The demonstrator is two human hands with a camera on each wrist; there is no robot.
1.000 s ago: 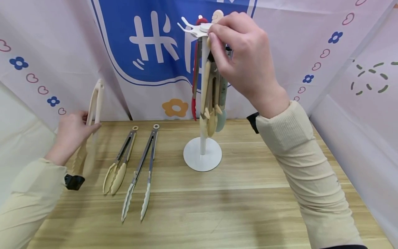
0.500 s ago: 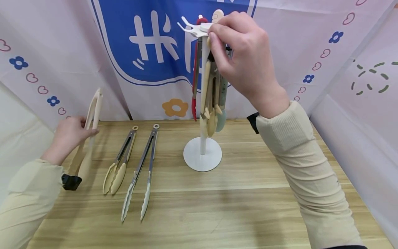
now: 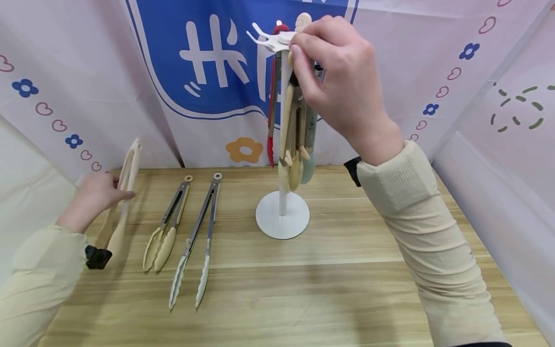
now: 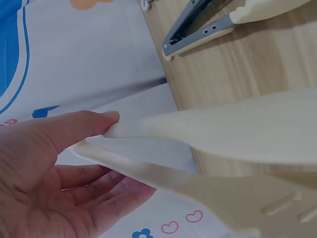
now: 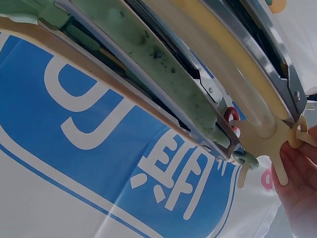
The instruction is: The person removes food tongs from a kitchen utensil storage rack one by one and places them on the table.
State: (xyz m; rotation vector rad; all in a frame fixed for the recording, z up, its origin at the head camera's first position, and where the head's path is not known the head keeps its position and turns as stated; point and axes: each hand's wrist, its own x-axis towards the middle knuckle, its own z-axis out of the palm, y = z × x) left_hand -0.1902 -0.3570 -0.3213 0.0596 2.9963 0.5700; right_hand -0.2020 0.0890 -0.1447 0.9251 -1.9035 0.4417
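We see the left grip (image 3: 101,190), a bare hand, holding cream tongs (image 4: 237,131) near their narrow hinge end, thumb along one leg and fingers at the other. The legs look smooth and matte, like plastic; they swell into broad, flat blades, one pierced with slots. In the head view we find these tongs at the left side, steeply tilted, hinge up and blades down; whether the blades touch the surface (image 3: 260,299) we cannot tell.

The right grip (image 3: 340,72) is narrow, thumb and forefinger pinching at the loop of the yellow tongs (image 3: 299,115), where it meets a prong of the white stand (image 3: 283,200). Those tongs hang straight down, shiny steel edged with pale yellow. Beside them we see red tongs (image 3: 270,149) and green tongs (image 5: 163,64), the latter mottled with dark flecks. The stand has a slim round pole and a flat disc base.

Between the left grip and the stand, short tongs (image 3: 166,246) with scalloped yellow heads and long tongs (image 3: 201,217) with wavy whitish tips lie spread on the pale, streaky wood grain. Behind, we see creased printed cloth (image 3: 208,135).
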